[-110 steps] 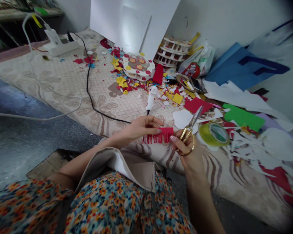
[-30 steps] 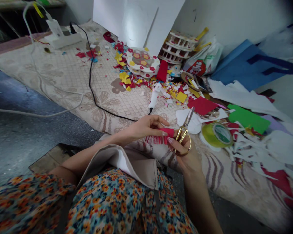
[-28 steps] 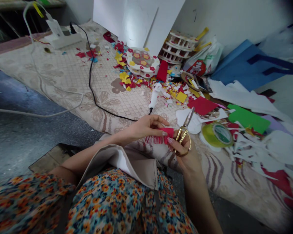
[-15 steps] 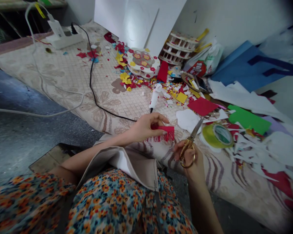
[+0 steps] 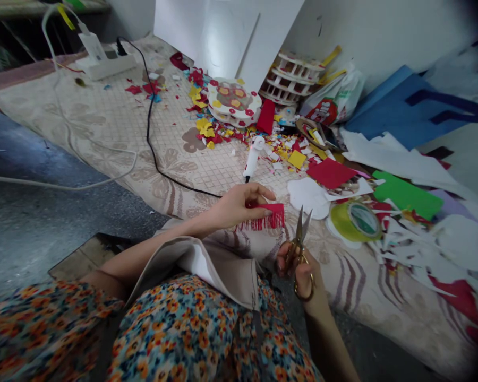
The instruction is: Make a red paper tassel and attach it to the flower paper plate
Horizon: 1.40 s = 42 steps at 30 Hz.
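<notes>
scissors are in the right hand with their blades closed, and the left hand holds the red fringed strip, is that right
Not quite: the blades of the scissors are open, spread in a V, as the head view shows. The right hand does hold them, and the left hand holds the red fringed strip.

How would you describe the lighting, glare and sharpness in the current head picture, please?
In the head view, a pale glare patch brightens the upright white panel; in the head view, the far right edge falls into dark shading, and the blue bag with a dark-blue handle looks soft; in the head view, the gold-handled metal scissors read clearly enough to show parted blades.
</notes>
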Available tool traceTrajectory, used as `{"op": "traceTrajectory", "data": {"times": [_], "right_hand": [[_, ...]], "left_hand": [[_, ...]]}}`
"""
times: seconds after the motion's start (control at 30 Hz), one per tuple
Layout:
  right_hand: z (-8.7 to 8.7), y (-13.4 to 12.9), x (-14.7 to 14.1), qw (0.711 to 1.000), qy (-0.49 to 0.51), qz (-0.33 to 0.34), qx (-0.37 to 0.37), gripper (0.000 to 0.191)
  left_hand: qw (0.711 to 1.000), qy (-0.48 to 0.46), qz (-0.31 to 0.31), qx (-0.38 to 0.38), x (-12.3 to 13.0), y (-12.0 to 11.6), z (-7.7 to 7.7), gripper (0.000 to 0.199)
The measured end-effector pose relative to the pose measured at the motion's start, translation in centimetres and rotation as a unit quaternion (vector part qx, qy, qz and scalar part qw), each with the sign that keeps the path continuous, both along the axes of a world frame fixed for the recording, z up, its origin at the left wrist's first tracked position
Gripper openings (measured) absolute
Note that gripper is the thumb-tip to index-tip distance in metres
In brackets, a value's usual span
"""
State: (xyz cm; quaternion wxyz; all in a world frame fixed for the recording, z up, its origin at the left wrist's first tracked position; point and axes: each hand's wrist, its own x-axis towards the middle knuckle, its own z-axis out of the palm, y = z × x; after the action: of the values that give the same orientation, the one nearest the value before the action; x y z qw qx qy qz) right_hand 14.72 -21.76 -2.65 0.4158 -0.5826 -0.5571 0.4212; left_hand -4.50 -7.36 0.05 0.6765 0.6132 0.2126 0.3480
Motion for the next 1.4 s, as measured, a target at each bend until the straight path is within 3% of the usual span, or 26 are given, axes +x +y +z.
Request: {"op": "traceTrajectory", "data": {"times": [0.13,0.27,0.47,0.73,0.97,1.2,1.4], "right_hand": [[1.0,1.4,-0.3,0.997,0.012,-0.065,0.029,0.036],[1.4,3.9,-0.1,0.987,0.038,-0.138,0.070,0.029],[1.2,6.1,-0.6,0.990,0.067,-0.118,0.038,0.032],[2.9,5.9,-1.3,0.982,0.122,-0.137,0.039,0.027],[3.2,6.0,-1.6,0.978,0.149,-0.144,0.030,0.027],[2.6,6.0,-1.5,0.981,0.144,-0.132,0.019,0.026],[3.0,5.3,-1.7,0.992,0.090,-0.092,-0.009,0.023]], "left_hand": [[1.000,0.004,-0.021,-0.022,-0.1,0.2,-0.2,0.030],[0.999,0.012,-0.030,-0.031,0.0,0.1,0.0,0.031],[0.999,0.002,-0.038,-0.037,0.2,-0.2,-0.1,0.031],[0.995,-0.001,-0.054,-0.085,-0.3,0.0,-0.3,0.035],[0.987,-0.017,-0.070,-0.144,-0.3,0.0,-0.5,0.037],[0.987,-0.009,-0.065,-0.145,-0.3,0.0,-0.5,0.038],[0.986,-0.005,-0.073,-0.148,-0.3,0.0,-0.4,0.037]]}}
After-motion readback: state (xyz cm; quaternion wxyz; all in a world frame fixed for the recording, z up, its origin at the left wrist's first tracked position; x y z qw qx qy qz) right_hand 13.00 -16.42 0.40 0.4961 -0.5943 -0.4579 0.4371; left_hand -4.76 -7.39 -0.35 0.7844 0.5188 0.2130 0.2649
